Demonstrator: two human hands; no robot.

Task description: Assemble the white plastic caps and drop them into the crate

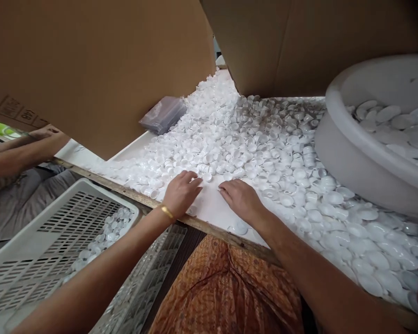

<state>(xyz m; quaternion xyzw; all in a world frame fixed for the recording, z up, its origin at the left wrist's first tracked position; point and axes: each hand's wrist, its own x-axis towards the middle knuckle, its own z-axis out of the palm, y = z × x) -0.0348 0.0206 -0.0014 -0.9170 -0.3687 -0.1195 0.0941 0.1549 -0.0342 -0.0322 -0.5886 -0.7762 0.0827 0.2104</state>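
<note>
Mostly, white cups (212,144) spread from ten through twelve to four o'clock around the left hand (182,194) and right hand (240,198). Both are apart over the table (208,204), backs up, fingers curled inward; whether either grips a cup, I cannot tell.

- light is falling brightest on the white pieces (212,125) mid-table, where the palest ones are nearly washing out.
- the right cardboard panel (320,41) is looking dim, and a grey shadow is lying over the pieces along its foot.
- the plastic-wrapped packet (163,113) is showing a dull sheen.
- fine detail is softening among the far pieces.
- the wide lens is stretching the tub (348,162); the top right corner is sinking into black.
</note>
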